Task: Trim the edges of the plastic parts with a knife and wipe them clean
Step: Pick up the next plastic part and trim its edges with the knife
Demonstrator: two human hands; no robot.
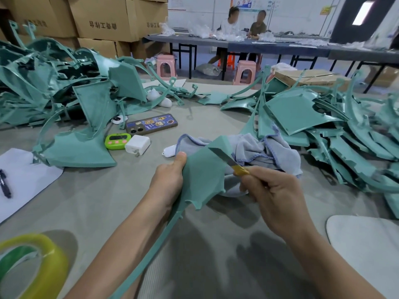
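Carefully: pinching the plastic part (203,169) in the left hand (168,182) at nine o'clock; gripping the knife (228,161) in the right hand (274,195) at three; best shaving shallow along the edge with light outward strokes.

The cardboard boxes (103,24) carry black Chinese print, mirrored here, seemingly reading 工作台 in part.

Bright, even indoor light, soft shadows, wide-angle bending at edges.

tape roll (53,274) cropped, knife (224,158) handle hidden
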